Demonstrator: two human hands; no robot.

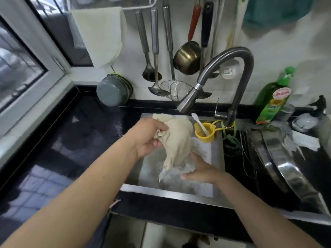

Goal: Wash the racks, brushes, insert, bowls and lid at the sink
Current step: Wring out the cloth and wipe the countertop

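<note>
My left hand pinches the bunched top of a limp beige cloth over the steel sink, near its back edge under the curved grey faucet. My right hand, fingers spread, cups its lower end. I judge wringing downward works best; the cloth's long axis hangs near vertical, tail toward the basin.

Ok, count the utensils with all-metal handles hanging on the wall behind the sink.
3, side by side left of the brass pot: a ladle, a second ladle, and a wire skimmer. Others may hide behind the faucet.
</note>
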